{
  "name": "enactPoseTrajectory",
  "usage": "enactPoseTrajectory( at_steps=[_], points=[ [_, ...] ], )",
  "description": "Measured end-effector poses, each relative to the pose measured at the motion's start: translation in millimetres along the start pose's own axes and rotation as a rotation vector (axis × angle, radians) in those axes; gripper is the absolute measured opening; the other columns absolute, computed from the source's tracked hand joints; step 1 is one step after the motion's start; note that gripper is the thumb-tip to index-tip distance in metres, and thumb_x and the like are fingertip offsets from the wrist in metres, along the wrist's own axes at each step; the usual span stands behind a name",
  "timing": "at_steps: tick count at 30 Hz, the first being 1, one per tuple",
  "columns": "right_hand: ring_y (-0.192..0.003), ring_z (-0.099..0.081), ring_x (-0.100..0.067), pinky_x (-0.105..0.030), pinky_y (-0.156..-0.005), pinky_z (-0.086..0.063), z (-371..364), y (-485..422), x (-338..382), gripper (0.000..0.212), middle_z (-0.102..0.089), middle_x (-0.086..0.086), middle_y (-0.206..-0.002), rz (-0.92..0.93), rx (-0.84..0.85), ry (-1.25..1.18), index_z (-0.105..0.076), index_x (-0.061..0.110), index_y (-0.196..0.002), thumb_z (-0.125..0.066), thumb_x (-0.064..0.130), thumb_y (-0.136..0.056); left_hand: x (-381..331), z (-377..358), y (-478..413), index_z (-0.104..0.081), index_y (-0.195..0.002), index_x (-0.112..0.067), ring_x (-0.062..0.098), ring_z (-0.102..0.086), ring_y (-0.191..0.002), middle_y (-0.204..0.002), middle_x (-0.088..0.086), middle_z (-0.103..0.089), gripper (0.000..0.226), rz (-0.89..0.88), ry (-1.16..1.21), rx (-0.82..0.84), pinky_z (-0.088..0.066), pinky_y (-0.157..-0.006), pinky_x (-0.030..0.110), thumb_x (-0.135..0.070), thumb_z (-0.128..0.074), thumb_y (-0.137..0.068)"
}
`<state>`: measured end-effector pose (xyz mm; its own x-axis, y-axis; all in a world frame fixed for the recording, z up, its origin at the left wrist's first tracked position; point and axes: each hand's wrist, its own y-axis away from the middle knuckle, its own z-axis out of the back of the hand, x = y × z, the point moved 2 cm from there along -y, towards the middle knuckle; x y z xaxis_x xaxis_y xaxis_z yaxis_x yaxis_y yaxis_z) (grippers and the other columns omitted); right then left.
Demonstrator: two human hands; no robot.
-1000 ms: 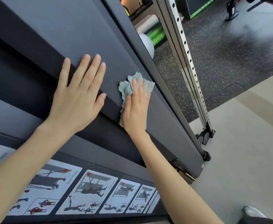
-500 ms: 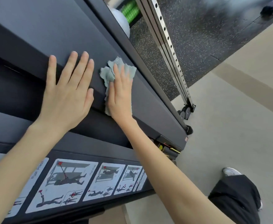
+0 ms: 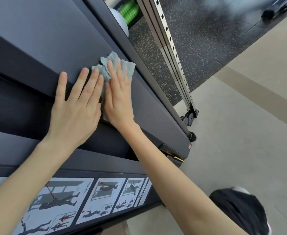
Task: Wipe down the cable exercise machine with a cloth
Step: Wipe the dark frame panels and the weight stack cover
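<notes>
Grey cloth (image 3: 113, 60) lies pressed flat under right hand (image 3: 119, 99) on machine panel (image 3: 54, 39).

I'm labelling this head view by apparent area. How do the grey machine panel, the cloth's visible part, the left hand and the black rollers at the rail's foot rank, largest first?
1. grey machine panel
2. left hand
3. cloth, mostly hidden under the right hand
4. black rollers, though farther away, so real size unsure

Dark machine panel (image 3: 54, 39): grey cloth (image 3: 112, 58) toward 3 o'clock, right hand (image 3: 119, 102) flat on it; left hand (image 3: 74, 114) beside, perhaps touching cloth.
</notes>
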<state>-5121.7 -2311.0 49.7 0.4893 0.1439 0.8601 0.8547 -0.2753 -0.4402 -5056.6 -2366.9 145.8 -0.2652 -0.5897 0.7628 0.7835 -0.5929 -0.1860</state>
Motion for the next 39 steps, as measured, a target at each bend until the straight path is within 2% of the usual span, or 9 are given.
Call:
enactPoseTrajectory(
  at_steps=[4, 8, 13, 18, 23, 27, 30, 34, 39],
  points=[
    [-0.148, -0.004, -0.028, -0.050, -0.119, -0.001, 16.6, 37.7, -54.0, 0.052, -0.016, -0.019, -0.157, -0.140, 0.009, 0.047, -0.023, 0.003, -0.148, -0.021, 0.024, -0.101, -11.7, -6.9, -2.3, -0.009, -0.153, -0.002, 0.030, -0.009, -0.148, -0.160, 0.015, -0.012, 0.055, 0.086, -0.033, -0.016, 0.018, -0.113, 0.052, -0.019, -0.026, -0.104],
    [-0.148, 0.004, -0.019, -0.051, -0.119, -0.003, 31.8, 60.6, -102.0, 0.054, -0.010, -0.010, -0.160, -0.276, -0.029, 0.036, -0.017, 0.005, -0.151, -0.018, 0.027, -0.101, -36.6, -22.6, 1.6, -0.006, -0.153, -0.003, 0.030, -0.003, -0.148, -0.161, 0.016, -0.007, 0.056, 0.145, -0.039, -0.009, 0.018, -0.113, 0.052, -0.021, -0.026, -0.104],
    [-0.146, -0.010, -0.035, -0.051, -0.118, -0.002, 18.3, 43.2, -72.1, 0.051, -0.021, -0.025, -0.154, -0.095, -0.019, 0.013, -0.028, -0.003, -0.146, -0.025, 0.016, -0.098, -72.4, -48.8, 16.0, -0.009, -0.153, -0.002, 0.032, -0.004, -0.148, -0.161, 0.017, -0.008, 0.056, 0.163, -0.027, 0.021, 0.014, -0.115, 0.052, -0.021, -0.025, -0.104],
    [-0.147, -0.007, -0.030, -0.053, -0.118, -0.003, 22.7, 41.6, -85.3, 0.049, -0.022, -0.023, -0.155, 0.066, 0.019, -0.006, -0.031, -0.001, -0.145, -0.028, 0.017, -0.100, -91.2, -64.2, 26.3, -0.014, -0.153, -0.001, 0.033, -0.009, -0.147, -0.160, 0.018, -0.012, 0.055, 0.159, -0.023, -0.008, 0.006, -0.118, 0.051, -0.021, -0.028, -0.103],
    [-0.148, 0.000, -0.027, -0.035, -0.118, 0.007, 49.1, 86.0, -167.6, 0.050, -0.014, -0.016, -0.158, -0.050, 0.028, 0.045, -0.021, 0.009, -0.149, -0.023, 0.022, -0.101, -120.6, -91.8, 35.0, -0.011, -0.153, -0.001, 0.034, -0.007, -0.147, -0.160, 0.018, -0.013, 0.057, 0.209, -0.094, -0.014, 0.007, -0.117, 0.051, -0.023, -0.029, -0.103],
    [-0.148, 0.005, -0.022, -0.032, -0.118, 0.010, 63.3, 112.9, -211.1, 0.049, -0.010, -0.012, -0.159, -0.073, 0.062, 0.045, -0.012, 0.016, -0.149, -0.020, 0.026, -0.101, -141.0, -112.4, 36.1, -0.011, -0.153, -0.002, 0.036, -0.009, -0.146, -0.159, 0.018, -0.014, 0.058, 0.231, -0.151, -0.030, 0.004, -0.116, 0.053, -0.029, -0.029, -0.105],
    [-0.147, 0.000, -0.028, -0.037, -0.119, 0.006, 60.3, 107.3, -209.1, 0.051, -0.014, -0.017, -0.158, -0.011, 0.042, 0.070, -0.017, 0.009, -0.150, -0.022, 0.021, -0.100, -150.5, -122.1, 35.8, -0.009, -0.153, -0.003, 0.036, -0.008, -0.146, -0.160, 0.017, -0.014, 0.061, 0.258, -0.217, -0.042, 0.006, -0.116, 0.053, -0.033, -0.030, -0.105],
    [-0.145, -0.010, -0.037, -0.054, -0.117, -0.006, 52.3, 77.6, -182.2, 0.052, -0.021, -0.022, -0.155, 0.108, 0.004, 0.052, -0.027, 0.000, -0.147, -0.024, 0.020, -0.099, -156.7, -127.9, 31.3, -0.005, -0.154, -0.005, 0.039, -0.001, -0.146, -0.161, 0.017, -0.007, 0.062, 0.279, -0.244, -0.029, 0.012, -0.115, 0.053, -0.038, -0.025, -0.105],
    [-0.146, -0.010, -0.035, -0.051, -0.118, -0.005, 51.3, 71.9, -185.7, 0.053, -0.021, -0.019, -0.156, 0.211, -0.013, 0.026, -0.029, 0.004, -0.148, -0.024, 0.023, -0.099, -162.5, -135.3, 29.9, -0.004, -0.154, -0.008, 0.039, 0.002, -0.147, -0.161, 0.017, -0.004, 0.061, 0.313, -0.301, -0.063, 0.014, -0.114, 0.052, -0.038, -0.024, -0.105]
  ],
)
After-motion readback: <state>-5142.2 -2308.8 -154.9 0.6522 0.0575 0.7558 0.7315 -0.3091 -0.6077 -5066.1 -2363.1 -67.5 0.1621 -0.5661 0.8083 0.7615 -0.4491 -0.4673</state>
